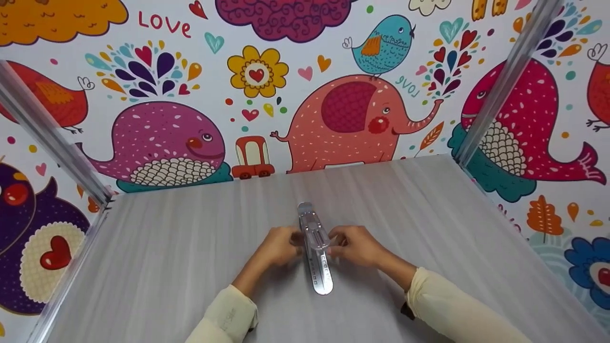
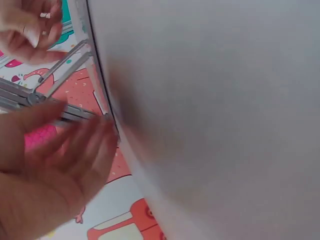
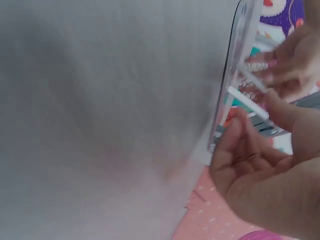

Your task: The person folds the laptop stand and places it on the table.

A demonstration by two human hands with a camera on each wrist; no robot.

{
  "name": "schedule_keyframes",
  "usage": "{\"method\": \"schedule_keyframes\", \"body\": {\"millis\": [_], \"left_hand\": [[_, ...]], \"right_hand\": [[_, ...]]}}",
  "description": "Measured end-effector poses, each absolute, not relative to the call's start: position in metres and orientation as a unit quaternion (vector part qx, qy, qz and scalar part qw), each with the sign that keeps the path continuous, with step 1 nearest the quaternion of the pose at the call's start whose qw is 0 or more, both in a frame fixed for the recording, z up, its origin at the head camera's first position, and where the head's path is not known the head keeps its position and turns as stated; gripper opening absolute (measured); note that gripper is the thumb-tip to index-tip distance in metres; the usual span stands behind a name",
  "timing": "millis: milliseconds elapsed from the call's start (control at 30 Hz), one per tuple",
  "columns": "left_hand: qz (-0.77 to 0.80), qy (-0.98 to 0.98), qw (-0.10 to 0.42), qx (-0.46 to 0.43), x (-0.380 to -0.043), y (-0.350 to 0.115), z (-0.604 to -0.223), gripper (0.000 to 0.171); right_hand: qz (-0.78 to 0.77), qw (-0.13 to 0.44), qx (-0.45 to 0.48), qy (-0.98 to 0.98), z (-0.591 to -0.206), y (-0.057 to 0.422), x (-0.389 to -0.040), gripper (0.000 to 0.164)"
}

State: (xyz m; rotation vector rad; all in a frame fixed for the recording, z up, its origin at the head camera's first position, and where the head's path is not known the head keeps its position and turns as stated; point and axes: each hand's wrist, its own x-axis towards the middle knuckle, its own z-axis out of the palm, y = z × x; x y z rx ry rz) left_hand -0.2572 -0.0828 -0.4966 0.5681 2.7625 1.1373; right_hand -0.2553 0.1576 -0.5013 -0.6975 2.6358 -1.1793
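A slim silver metal folding stand, apparently a laptop stand (image 1: 317, 237), stands on the table between the hands. The wrist views show a long base rail, thin slanted struts (image 2: 70, 72) and an upper arm above it. On its left side is my left hand (image 1: 281, 246), its fingers loosely extended by the upper arm and base in the left wrist view. My right hand (image 1: 357, 247) is at the other side, fingers loosely bent, with the thumb close to a strut (image 3: 248, 103) in the right wrist view. Nothing shows gripped in either palm.
The grey wood-grain table (image 1: 190, 238) extends around the stand. Printed cartoon wall panels (image 1: 267, 119) rise behind it and at both sides. Metal corner posts (image 1: 507, 78) stand at the table's back corners.
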Motion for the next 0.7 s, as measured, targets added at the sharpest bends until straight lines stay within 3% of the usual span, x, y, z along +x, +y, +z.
{"method": "schedule_keyframes", "body": {"millis": [167,367,700], "left_hand": [[0.382,0.896,0.097,0.204,-0.252,-0.079,-0.500,0.017],[0.358,0.915,0.068,0.174,-0.251,-0.073,-0.500,0.012],[0.359,0.921,0.041,0.143,-0.252,-0.068,-0.494,0.020]], "right_hand": [[-0.396,0.068,-0.254,0.880,-0.510,0.148,-0.265,0.011],[-0.366,0.011,-0.263,0.893,-0.515,0.140,-0.268,0.008],[-0.368,0.011,-0.248,0.896,-0.512,0.137,-0.267,0.012]]}}
